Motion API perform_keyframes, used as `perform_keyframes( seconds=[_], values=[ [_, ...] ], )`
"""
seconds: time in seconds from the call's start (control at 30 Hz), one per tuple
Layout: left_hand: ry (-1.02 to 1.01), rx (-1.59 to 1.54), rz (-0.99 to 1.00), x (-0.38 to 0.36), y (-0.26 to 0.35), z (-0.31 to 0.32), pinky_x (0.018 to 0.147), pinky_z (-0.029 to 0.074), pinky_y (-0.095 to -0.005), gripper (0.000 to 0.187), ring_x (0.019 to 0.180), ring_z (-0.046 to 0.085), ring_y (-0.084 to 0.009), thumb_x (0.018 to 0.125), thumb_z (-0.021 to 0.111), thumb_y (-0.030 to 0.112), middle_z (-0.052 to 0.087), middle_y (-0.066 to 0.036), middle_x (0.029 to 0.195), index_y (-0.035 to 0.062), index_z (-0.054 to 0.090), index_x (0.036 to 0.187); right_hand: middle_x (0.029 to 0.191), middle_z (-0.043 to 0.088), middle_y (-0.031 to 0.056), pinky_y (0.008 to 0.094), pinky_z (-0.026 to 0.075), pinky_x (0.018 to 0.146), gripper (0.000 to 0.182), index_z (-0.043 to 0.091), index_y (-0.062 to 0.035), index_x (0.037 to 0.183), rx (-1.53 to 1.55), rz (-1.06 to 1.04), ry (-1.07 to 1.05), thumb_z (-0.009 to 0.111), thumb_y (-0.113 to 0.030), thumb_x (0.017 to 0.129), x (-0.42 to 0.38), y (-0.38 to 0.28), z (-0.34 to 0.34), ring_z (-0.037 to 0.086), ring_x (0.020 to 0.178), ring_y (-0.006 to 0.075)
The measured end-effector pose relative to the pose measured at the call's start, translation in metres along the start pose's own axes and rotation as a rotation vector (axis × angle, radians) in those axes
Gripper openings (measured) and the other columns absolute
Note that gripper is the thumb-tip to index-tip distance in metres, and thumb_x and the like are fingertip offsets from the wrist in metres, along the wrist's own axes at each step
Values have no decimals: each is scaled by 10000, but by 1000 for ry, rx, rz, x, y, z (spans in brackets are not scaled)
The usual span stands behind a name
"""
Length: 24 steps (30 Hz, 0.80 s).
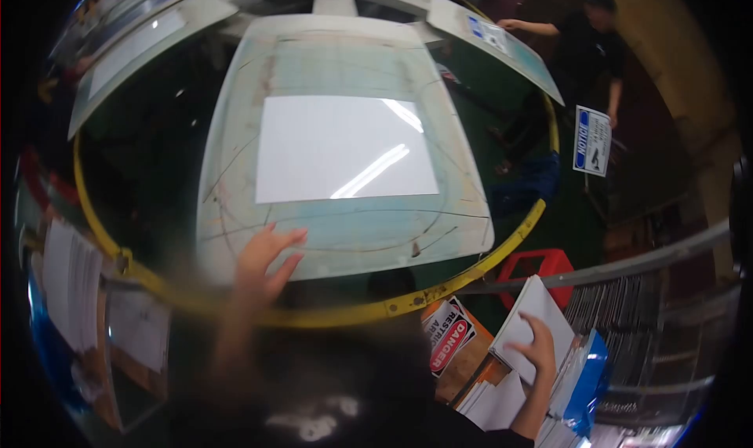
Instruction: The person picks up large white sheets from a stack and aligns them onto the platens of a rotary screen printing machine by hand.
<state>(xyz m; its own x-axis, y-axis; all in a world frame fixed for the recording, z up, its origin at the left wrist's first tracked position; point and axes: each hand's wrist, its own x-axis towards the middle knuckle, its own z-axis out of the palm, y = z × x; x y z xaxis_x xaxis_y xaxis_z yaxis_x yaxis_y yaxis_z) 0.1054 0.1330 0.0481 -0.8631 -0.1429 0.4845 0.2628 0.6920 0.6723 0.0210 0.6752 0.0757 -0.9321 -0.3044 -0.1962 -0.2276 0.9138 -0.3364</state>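
Note:
A blank white glossy sheet [337, 150] lies flat on the pale blue-green platen [314, 63], with light reflected across it. My left hand [271, 264] is over the platen's near left edge, below the sheet, its fingers apart and nothing between them. At the lower right, my right hand [540, 347] is at a stack of white sheets [533, 322]; its fingers are spread and curved over the top sheet. Whether the fingertips touch that sheet cannot be made out.
A yellow ring rail [392, 309] curves round the platen. Other platens [141, 52] stand at either side. Near the right stack are a red stool [541, 269] and a danger sign [451, 342]. A co-worker [592, 48] at the upper right holds a printed sign [592, 140].

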Motion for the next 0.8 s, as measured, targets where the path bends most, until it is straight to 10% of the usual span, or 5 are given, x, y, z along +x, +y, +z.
perform_keyframes(
  seconds=[0.13, 0.23, 0.8],
  values=[
    [-200, -48, 84, -18, 29, 30, 940, 430, -447, 288, 842, 622, -250, 769, 671, 28, 657, -65, 907, 94, 642, 1048, 1350, 413, 242, 398, 359, 1022, 1226, 414, -4, 1315, -329, 516, -352, 891, -503, 302, -115, 82, 30, 449, 1207, 393],
    [-319, -101, 195, -5, 52, 52, 913, 447, -439, 290, 802, 621, -230, 764, 679, 32, 660, -37, 876, 119, 650, 1039, 1333, 381, 305, 425, 361, 1021, 1378, 304, 12, 1381, -367, 504, -281, 895, -509, 250, -144, 82, 64, 445, 1183, 431],
    [-346, 0, 271, 1, 88, 63, 920, 447, -453, 223, 877, 642, -256, 791, 586, -70, 671, -100, 911, 30, 647, 982, 1443, 321, 150, 417, 311, 1070, 1044, 455, -156, 1344, 44, 472, 99, 887, -312, 406, -185, 79, 85, 330, 1313, 339]
  ],
)
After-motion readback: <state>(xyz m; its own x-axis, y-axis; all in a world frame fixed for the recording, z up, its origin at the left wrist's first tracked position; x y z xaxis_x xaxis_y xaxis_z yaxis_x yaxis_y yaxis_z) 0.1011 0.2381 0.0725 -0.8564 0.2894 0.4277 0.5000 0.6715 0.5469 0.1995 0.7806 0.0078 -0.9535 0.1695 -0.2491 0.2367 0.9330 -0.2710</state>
